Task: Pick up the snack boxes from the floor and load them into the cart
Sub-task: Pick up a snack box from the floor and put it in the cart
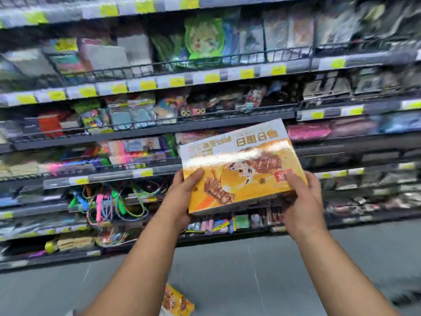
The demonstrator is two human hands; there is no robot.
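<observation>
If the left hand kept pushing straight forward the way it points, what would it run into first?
Probably the shelves ahead, near the coloured cords. The left hand grips the box and points up and forward; the depth is hard to judge in this blur.

We face a long run of dark store shelving (159, 131) filling the upper 2/3 of the frame — tiers w/ wire front rails and yellow price tags (148, 85) along the edges. Blurred, colourful packaged goods throughout. Grey tiled floor (239, 265) across the bottom — even overhead light.
</observation>
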